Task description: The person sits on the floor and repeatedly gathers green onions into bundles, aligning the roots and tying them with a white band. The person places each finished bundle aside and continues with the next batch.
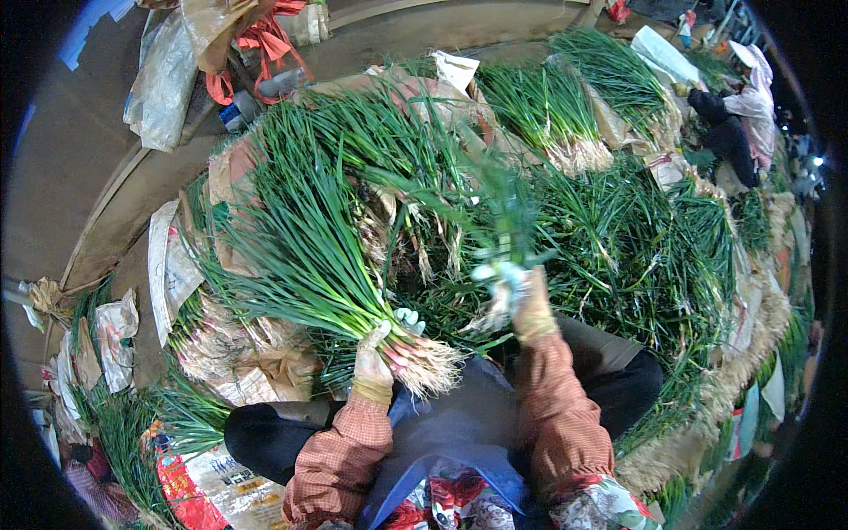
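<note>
My left hand [372, 354], in a pale glove, grips a thick bunch of green onions [318, 265] near the roots. Its leaves fan up and to the left; the whitish roots [427, 364] hang over my lap. To the right, my gloved right hand [520, 291] is blurred by motion. Held in it is a smaller tuft of green onions [507, 225], leaves upward and roots low on the left side. Behind both hands lies a heap of loose green onions and leaves [623, 265]. A blue apron [450, 424] covers my lap between my bent knees.
Sorted bunches [576, 132] lie at the far right on sacking. More root ends [218, 344] show at left beside paper sacks [173, 265]. Plastic bags [165, 86] and red ties [271, 46] hang at upper left. A person [748, 106] sits at far right, another [99, 487] at lower left.
</note>
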`<state>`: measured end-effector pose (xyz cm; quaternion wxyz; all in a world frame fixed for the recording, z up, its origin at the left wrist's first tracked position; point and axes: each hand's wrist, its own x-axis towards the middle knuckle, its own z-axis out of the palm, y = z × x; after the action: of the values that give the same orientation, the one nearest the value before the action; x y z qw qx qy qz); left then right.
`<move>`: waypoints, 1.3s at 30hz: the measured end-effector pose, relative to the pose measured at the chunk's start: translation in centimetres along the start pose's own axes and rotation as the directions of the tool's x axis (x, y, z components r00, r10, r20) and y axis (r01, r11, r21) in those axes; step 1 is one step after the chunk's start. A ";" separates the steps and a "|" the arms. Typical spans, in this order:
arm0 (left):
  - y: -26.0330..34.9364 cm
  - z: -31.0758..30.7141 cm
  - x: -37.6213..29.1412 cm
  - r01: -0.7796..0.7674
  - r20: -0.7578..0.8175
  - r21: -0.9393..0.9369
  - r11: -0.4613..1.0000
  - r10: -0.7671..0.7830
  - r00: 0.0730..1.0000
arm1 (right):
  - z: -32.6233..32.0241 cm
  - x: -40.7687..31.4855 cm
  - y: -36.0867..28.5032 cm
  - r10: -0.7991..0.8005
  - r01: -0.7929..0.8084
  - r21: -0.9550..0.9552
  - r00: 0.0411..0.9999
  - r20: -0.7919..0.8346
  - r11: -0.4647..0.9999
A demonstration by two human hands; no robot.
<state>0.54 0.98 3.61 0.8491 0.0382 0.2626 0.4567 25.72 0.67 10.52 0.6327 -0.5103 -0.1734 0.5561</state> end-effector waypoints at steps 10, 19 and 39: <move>0.4 0.5 -1.3 -0.014 0.082 0.124 0.992 0.004 0.997 | -5.5 -1.5 -0.5 -0.117 0.026 -0.999 0.993 0.031 -0.048; -0.1 -1.4 -1.1 0.032 -0.077 0.533 0.845 0.010 0.997 | 6.9 -0.2 8.7 0.312 -0.303 -0.082 0.892 0.326 0.950; 7.4 0.2 1.7 0.607 0.217 -0.349 0.714 -0.569 0.793 | -18.2 8.4 -3.4 0.192 -0.279 -0.861 0.902 -0.387 -0.426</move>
<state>-4.19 6.72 5.38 0.9504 -0.2009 0.1213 0.2043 44.52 0.31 2.79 -0.1952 -0.8417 -0.4171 0.2819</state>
